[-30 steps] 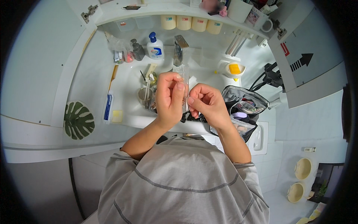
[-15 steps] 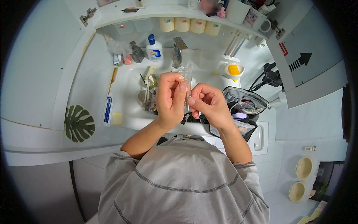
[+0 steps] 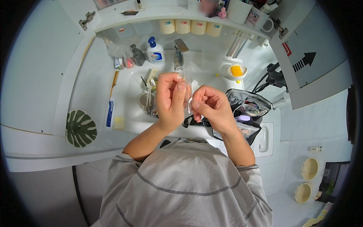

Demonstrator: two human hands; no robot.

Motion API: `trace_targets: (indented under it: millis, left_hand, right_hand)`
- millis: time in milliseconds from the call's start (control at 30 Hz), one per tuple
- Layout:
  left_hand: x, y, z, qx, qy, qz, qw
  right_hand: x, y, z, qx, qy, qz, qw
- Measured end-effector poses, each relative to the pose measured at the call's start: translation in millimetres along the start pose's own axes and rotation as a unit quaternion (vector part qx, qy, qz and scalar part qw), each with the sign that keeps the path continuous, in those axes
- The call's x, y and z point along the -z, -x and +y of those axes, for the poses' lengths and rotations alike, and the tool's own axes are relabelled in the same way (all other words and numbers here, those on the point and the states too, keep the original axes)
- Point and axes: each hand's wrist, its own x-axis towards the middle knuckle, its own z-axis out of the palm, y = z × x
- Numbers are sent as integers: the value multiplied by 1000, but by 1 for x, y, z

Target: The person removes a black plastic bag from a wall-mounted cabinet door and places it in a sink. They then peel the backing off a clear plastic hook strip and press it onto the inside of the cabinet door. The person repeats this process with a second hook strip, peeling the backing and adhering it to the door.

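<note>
Over the washbasin, my left hand [image 3: 169,100] grips a clear plastic strip-like package [image 3: 187,75] between thumb and fingers. Its upper end sticks out past my fingertips, and my palm hides part of it. Close by on the right, my right hand [image 3: 212,107] is closed in a pinch, thumb against forefinger, at the lower edge of that package. A small whitish sliver [image 3: 190,105] shows beside these fingertips; what it is, and whether they grip it, I cannot make out. Behind the package stands the faucet [image 3: 178,56].
A white pump bottle with a blue top [image 3: 155,52] and a dark grey bottle [image 3: 137,55] stand behind the basin. A cup with sticks [image 3: 146,101] is left of my hands. To the right lies an unzipped black bag [image 3: 247,99], below a soap dish [image 3: 242,75].
Both hands stay nearly in place. The clear package has turned slightly in my left hand, and a whitish sliver shows more plainly by my right fingertips. The whole view has shifted a little.
</note>
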Motion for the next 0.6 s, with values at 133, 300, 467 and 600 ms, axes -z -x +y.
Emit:
trace_targets:
  millis: [133,300,467,600]
  left_hand:
    - [6,-1,-2,-27,-50,-3,998]
    - [15,6,-19,-111,-125,-8,986]
    - [17,9,-27,-152,-183,-5,971]
    - [15,9,-25,-120,-160,0,980]
  right_hand:
    - [-2,1,-2,19,16,13,1000]
    - [-5,-1,-2,28,80,62,994]
    - [-2,-4,4,48,130,79,987]
    - [-1,-7,6,51,126,72,988]
